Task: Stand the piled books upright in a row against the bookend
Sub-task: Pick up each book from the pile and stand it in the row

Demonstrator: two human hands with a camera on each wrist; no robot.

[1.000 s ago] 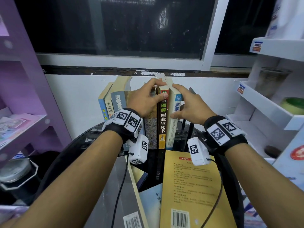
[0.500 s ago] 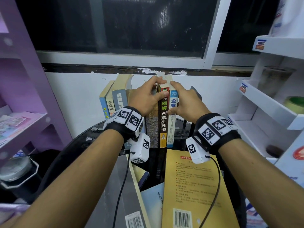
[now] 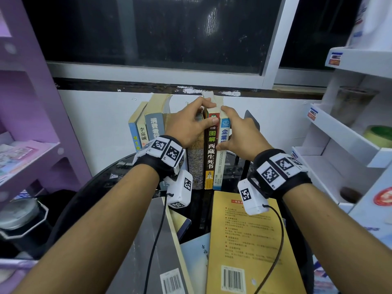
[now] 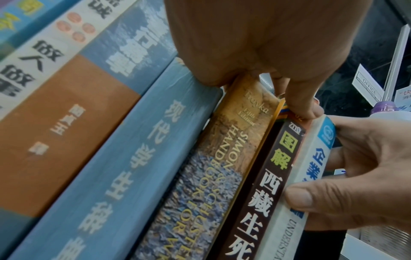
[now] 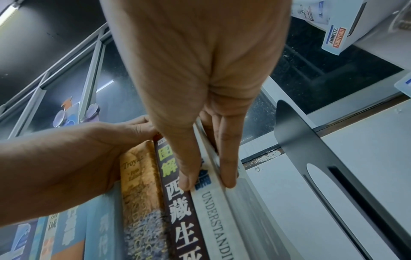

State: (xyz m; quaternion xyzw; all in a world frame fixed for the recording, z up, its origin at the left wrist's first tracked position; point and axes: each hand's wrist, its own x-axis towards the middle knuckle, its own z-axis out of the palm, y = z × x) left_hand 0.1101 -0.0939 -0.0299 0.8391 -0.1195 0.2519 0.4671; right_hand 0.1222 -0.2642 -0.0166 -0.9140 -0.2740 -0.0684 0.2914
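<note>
Several books stand upright in a row at the back of the black table point(image 3: 212, 211). My left hand point(image 3: 188, 124) reaches over their tops and pinches the top of the brown-spined book point(image 3: 211, 153), thumb on its spine point(image 4: 307, 109). My right hand point(image 3: 239, 134) pinches the white book point(image 3: 220, 162) at the row's right end, thumb on the spine and fingers point(image 5: 227, 167) on its right cover. The black metal bookend point(image 5: 311, 158) stands just right of that hand, a gap apart from the white book. A yellow book point(image 3: 250, 240), a grey book point(image 3: 148, 251) and a pale blue book point(image 3: 195, 257) lie flat in front.
A purple shelf unit point(image 3: 31, 124) stands at the left and white shelves point(image 3: 350, 134) at the right. The wall and a dark window point(image 3: 148, 39) close off the back. Cables from the wrist cameras hang over the flat books.
My right hand has shifted a little left with the white book, bringing it closer against the brown-spined book. The left hand has stayed on the book tops.
</note>
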